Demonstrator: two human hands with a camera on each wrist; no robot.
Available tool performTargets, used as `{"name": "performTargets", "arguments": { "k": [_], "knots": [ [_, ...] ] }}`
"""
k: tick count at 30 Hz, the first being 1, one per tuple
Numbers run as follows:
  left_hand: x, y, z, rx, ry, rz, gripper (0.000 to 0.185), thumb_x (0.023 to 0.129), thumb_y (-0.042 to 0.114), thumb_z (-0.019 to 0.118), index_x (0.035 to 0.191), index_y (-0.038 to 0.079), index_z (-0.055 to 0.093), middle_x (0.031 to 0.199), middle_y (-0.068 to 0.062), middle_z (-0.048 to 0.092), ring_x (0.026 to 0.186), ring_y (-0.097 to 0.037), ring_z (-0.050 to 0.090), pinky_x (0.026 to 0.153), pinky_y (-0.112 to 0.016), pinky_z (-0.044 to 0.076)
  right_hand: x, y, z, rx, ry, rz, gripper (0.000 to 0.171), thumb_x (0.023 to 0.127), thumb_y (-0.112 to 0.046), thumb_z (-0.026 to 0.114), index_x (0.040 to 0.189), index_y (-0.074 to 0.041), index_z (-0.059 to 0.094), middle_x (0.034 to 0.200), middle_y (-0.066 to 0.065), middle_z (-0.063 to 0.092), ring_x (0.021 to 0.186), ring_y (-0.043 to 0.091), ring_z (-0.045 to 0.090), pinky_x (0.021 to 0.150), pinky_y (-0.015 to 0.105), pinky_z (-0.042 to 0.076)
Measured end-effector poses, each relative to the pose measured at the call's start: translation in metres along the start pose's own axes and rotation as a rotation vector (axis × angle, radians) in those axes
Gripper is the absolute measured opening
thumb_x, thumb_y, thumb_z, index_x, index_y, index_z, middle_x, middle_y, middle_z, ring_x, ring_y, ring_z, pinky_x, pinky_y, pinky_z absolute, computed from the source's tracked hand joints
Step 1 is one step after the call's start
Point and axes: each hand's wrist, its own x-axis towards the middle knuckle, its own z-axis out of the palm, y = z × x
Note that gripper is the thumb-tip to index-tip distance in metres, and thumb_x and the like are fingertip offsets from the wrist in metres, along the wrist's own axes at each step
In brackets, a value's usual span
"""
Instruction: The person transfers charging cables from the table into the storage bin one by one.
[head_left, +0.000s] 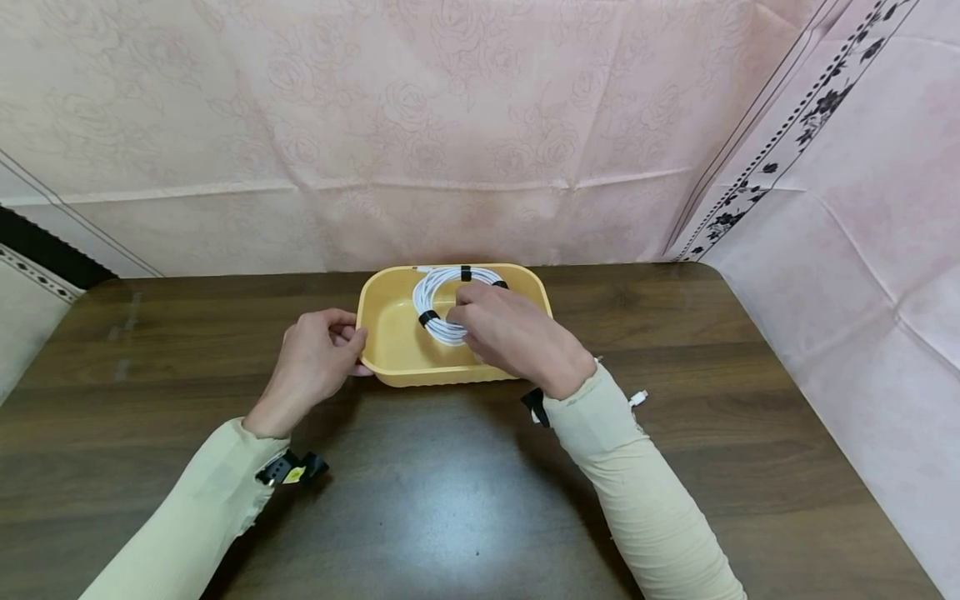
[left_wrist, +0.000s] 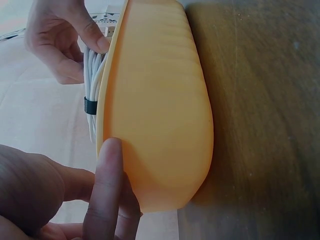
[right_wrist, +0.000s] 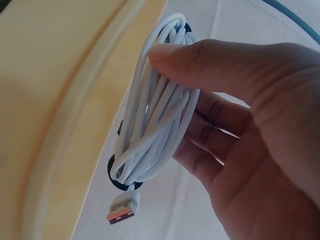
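A shallow yellow plastic tub (head_left: 390,333) stands near the table's far edge. My left hand (head_left: 318,350) grips its left end, with one finger (left_wrist: 106,165) lying along the outer wall just below the rim. A coiled white USB cable (head_left: 427,292), bound with several black straps, is held above the tub by my right hand (head_left: 517,333). In the right wrist view the thumb (right_wrist: 175,60) presses the coil from one side and the fingers lie behind it. The cable's USB plug (right_wrist: 122,210) sticks out below the coil, its metal end showing.
The dark wooden table (head_left: 420,517) spreads out in front of the tub. A pink patterned cloth (head_left: 405,125) hangs behind it and continues on the right side. Close by the right sleeve shows a small white connector (head_left: 638,398).
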Motion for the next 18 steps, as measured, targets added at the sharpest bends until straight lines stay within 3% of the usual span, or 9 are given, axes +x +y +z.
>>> {"name": "performTargets", "arguments": {
  "k": [18],
  "knots": [
    [-0.0003, -0.0002, 0.0, 0.007, 0.0, 0.004, 0.036, 0.102, 0.015, 0.057, 0.13, -0.009, 0.059, 0.103, -0.02, 0.064, 0.066, -0.01, 0.07, 0.066, -0.03, 0.066, 0.0016, -0.0026, 0.0039, -0.022, -0.006, 0.003, 0.022, 0.088, 0.003, 0.061, 0.087, -0.017, 0.072, 0.092, 0.001, 0.062, 0.085, 0.017, 0.055, 0.065, 0.027, 0.05]
  ]
}}
